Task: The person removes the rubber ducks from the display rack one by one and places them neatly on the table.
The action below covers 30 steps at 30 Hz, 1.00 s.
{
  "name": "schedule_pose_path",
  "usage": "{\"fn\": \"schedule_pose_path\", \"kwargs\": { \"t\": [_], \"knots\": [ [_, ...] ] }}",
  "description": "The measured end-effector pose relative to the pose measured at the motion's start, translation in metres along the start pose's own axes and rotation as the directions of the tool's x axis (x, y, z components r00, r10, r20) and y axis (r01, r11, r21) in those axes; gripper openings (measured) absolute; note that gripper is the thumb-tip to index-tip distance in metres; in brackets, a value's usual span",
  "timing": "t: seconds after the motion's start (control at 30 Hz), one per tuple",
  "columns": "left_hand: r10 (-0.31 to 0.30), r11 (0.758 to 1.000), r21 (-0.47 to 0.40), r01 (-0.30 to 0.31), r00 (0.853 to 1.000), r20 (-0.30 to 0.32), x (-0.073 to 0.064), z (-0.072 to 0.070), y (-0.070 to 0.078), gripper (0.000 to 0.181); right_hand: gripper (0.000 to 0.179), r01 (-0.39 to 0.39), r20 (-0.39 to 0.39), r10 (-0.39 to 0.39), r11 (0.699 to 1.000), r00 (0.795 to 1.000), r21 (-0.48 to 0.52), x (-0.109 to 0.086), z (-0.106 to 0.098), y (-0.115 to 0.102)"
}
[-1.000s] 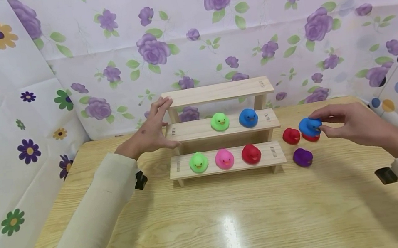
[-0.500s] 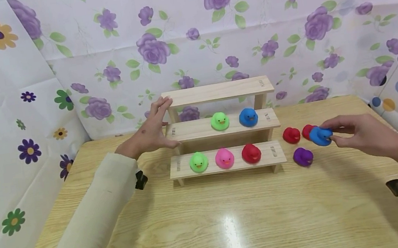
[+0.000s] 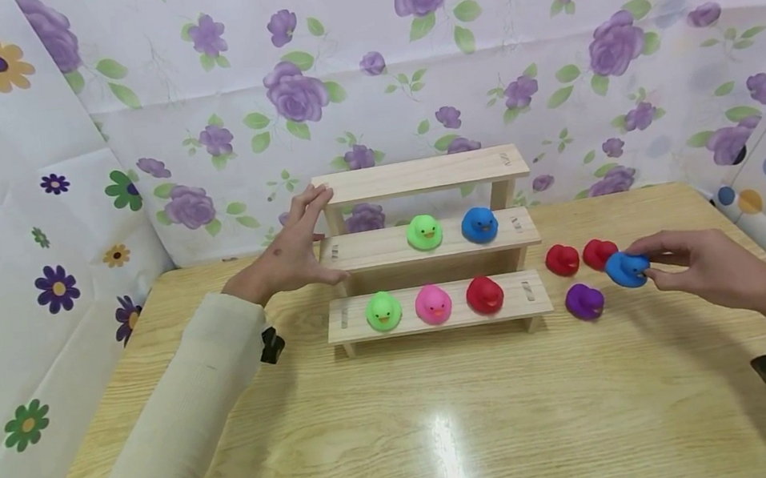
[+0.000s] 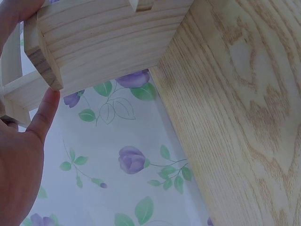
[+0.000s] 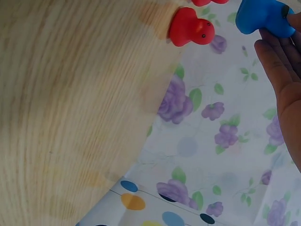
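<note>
Near the table's right side my right hand [image 3: 709,266] pinches a blue rubber duck [image 3: 627,269] between thumb and fingers. The right wrist view also shows this blue duck [image 5: 263,18] at the fingertips, above the table. My left hand [image 3: 290,249] grips the left end of a three-tier wooden display rack [image 3: 418,176], its fingers at the top board and its thumb by the middle one. A green duck [image 3: 424,232] and another blue duck [image 3: 479,224] sit on the middle tier. Along the bottom tier stand a green duck [image 3: 383,311], a pink duck [image 3: 433,304] and a red duck [image 3: 485,295].
Right of the rack, two red ducks lie on the table, the nearer-to-rack red duck [image 3: 562,260] and the other red duck [image 3: 599,253]. A purple duck [image 3: 584,301] lies in front of them. Flowered sheets [image 3: 366,112] stand behind the wooden table [image 3: 508,416].
My right hand has moved right and toward the front with the blue duck, uncovering the red duck behind it. The left hand stays at the rack.
</note>
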<state>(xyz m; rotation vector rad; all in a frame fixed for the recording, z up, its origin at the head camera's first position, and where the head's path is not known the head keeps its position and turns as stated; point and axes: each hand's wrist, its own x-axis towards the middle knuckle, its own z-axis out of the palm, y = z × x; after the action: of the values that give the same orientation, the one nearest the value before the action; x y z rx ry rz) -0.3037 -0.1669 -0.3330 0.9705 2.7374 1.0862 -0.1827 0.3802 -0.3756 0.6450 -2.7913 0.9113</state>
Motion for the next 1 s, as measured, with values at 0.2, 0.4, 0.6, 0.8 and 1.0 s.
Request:
{"fn": "schedule_pose_path", "kwargs": {
  "t": [0.2,0.4,0.6,0.8,1.0],
  "knots": [
    [0.002,1.0,0.005,-0.002,1.0,-0.004,0.0,0.0,0.0,0.123,0.038,-0.02,0.0,0.02,1.0,1.0,-0.014,-0.004,0.0,0.01],
    [0.003,1.0,0.013,-0.003,1.0,-0.007,0.001,0.0,-0.002,0.123,0.037,-0.06,-0.005,0.059,0.998,0.998,-0.028,-0.006,-0.002,0.019],
    [-0.003,1.0,0.004,0.003,1.0,0.0,0.001,0.0,-0.001,0.123,0.035,-0.077,-0.01,0.077,0.997,0.997,-0.031,-0.005,-0.006,0.03],
    [-0.008,1.0,-0.014,0.008,1.0,0.008,0.0,-0.001,0.0,0.123,0.034,-0.119,-0.005,0.119,0.993,0.993,-0.017,-0.002,-0.01,0.045],
    [-0.009,1.0,-0.018,0.009,1.0,0.007,0.0,0.0,-0.001,0.123,0.036,-0.198,0.025,0.201,0.977,0.979,-0.078,0.005,-0.014,0.055]
  ]
}}
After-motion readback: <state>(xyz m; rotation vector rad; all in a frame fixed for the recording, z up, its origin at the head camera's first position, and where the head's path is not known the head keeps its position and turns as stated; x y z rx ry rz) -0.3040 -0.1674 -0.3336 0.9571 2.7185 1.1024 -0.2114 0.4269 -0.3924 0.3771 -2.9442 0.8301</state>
